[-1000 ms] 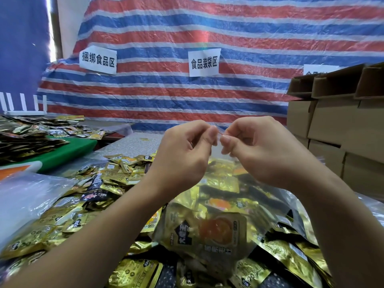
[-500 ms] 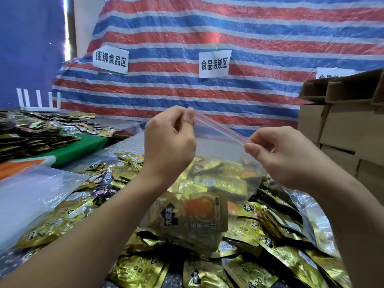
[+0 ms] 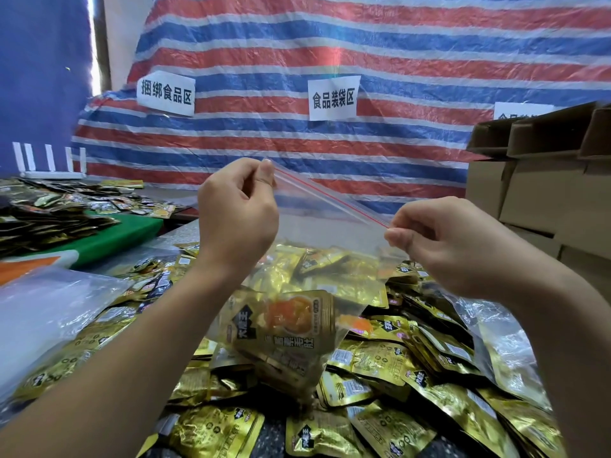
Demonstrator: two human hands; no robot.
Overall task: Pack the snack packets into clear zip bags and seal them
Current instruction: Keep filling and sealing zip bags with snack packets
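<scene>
I hold a clear zip bag (image 3: 317, 233) up in front of me, its red-lined zip strip stretched between both hands. My left hand (image 3: 236, 213) pinches the strip's left end, which is the higher end. My right hand (image 3: 439, 239) pinches the right end, lower down. Gold snack packets (image 3: 281, 328) hang inside the bag's bottom, tilted. Beneath it a heap of loose gold and black snack packets (image 3: 413, 365) covers the table.
A stack of clear plastic bags (image 3: 49, 309) lies at the left. More packets (image 3: 49, 213) are piled on a green board farther left. Cardboard boxes (image 3: 545, 180) are stacked at the right. A striped tarp with paper signs (image 3: 333, 98) hangs behind.
My hands have slid apart along the zip strip from the middle to its ends. The bag's top now spans wide between them, and my left hand sits higher.
</scene>
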